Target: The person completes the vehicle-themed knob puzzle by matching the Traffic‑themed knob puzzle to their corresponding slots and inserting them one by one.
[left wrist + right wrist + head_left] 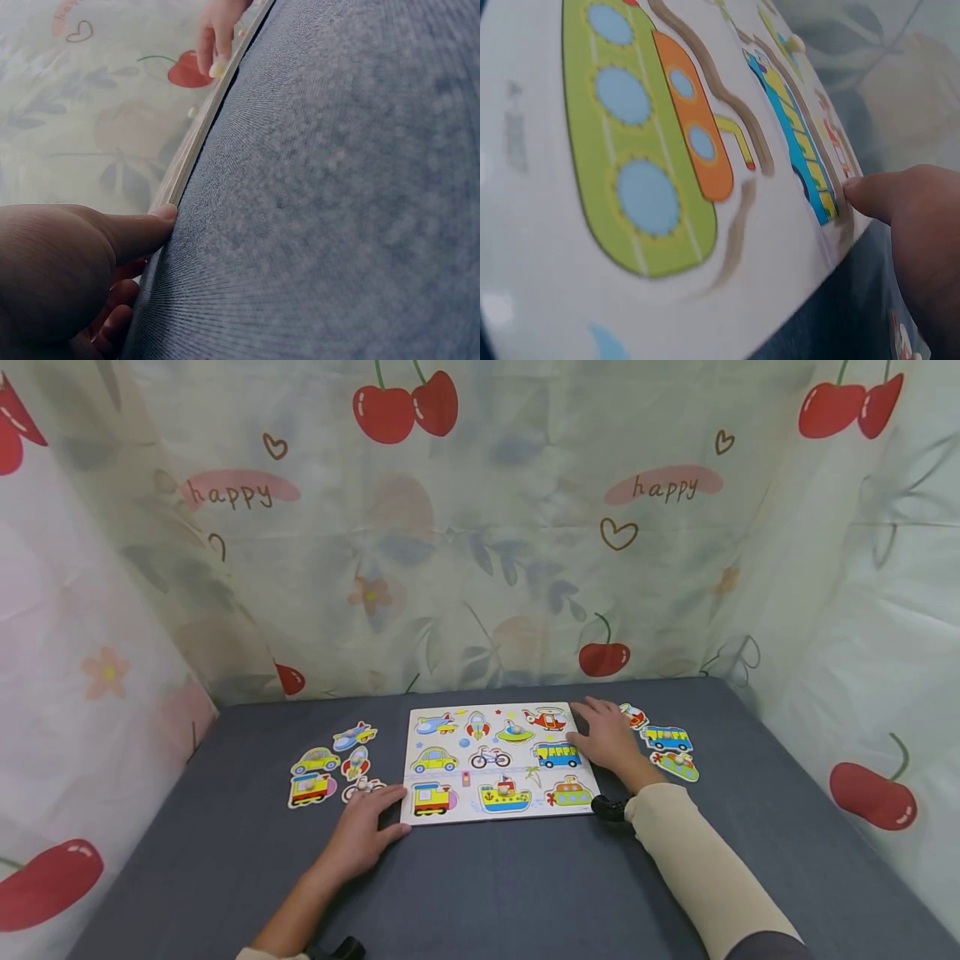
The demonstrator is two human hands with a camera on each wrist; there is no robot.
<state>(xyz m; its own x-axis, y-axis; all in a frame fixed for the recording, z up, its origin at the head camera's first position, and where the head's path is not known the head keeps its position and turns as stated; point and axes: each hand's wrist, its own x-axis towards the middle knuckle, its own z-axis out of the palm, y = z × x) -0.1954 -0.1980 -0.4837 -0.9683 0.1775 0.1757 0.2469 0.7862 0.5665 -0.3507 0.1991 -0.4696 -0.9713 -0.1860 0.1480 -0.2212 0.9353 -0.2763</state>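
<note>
A white wooden vehicle puzzle board (pixel 467 812) lies flat on the table, with a car, a bicycle, a train and other pictures. My left hand (pixel 360 835) rests at its left side, thumb touching the near-left corner; the thumb (pixel 146 234) also shows against the edge in the left wrist view. My right hand (pixel 609 739) lies along the right side, its thumb (pixel 870 193) touching the board beside the bus picture (pixel 802 135). The flying saucer (pixel 515 732) and the boat (pixel 505 795) show knobs on the board. The left fingers are partly hidden.
Loose pieces lie left of the board: a plane (pixel 352 737), a car (pixel 315 761), a train (pixel 309 789), a rocket (pixel 356 763) and one partly behind my left hand. To the right are a bus (pixel 667 738), a submarine (pixel 675 766) and a partly hidden helicopter (pixel 635 717).
</note>
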